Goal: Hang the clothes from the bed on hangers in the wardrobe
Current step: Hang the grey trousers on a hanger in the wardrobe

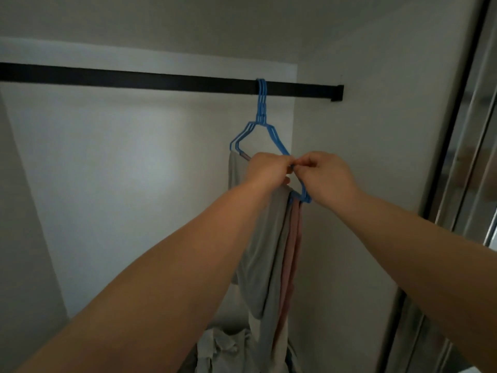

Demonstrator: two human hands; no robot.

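Three blue hangers (261, 114) hang close together near the right end of a black wardrobe rail (134, 79). A grey garment (265, 238) and a pink garment (293, 246) drape from them. My left hand (266, 168) and my right hand (326, 175) meet at the hangers' right shoulder. Both hands have curled fingers that pinch the blue wire there; the fingertips touch each other. What exactly lies between the fingers is hidden.
The wardrobe's white back wall (121, 170) and right side wall (363, 130) enclose the rail. A sliding door frame (457, 130) stands at the right. A heap of pale clothes (223, 348) lies on the wardrobe floor below the hanging garments.
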